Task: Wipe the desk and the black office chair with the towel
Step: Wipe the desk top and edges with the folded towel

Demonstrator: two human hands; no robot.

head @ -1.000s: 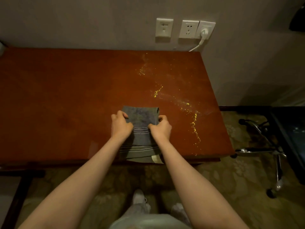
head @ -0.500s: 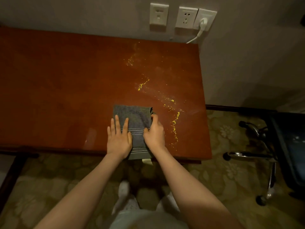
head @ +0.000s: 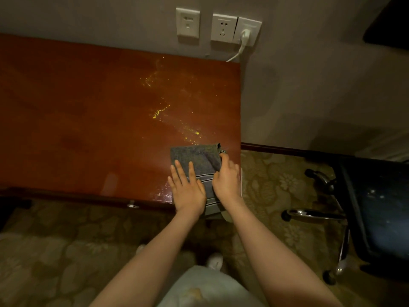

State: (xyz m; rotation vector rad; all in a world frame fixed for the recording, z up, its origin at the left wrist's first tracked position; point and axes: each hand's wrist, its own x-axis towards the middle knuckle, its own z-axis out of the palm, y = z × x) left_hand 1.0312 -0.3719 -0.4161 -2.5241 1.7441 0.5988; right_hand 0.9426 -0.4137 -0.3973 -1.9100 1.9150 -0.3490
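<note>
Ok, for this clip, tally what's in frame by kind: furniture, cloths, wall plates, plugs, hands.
Furniture: 2, the desk and the black office chair.
Cloths: 1, the grey towel.
Wall plates: 3, left plate, middle socket, right socket.
Plugs: 1, the white plug.
Hands: 2, left hand, right hand.
Total: 9.

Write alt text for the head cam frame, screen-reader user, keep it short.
Seen from above, a person's left hand lies flat and the right hand presses on a folded grey towel at the near right corner of a reddish wooden desk. Yellow specks trail across the desk beyond the towel; a black office chair stands at right.
</note>
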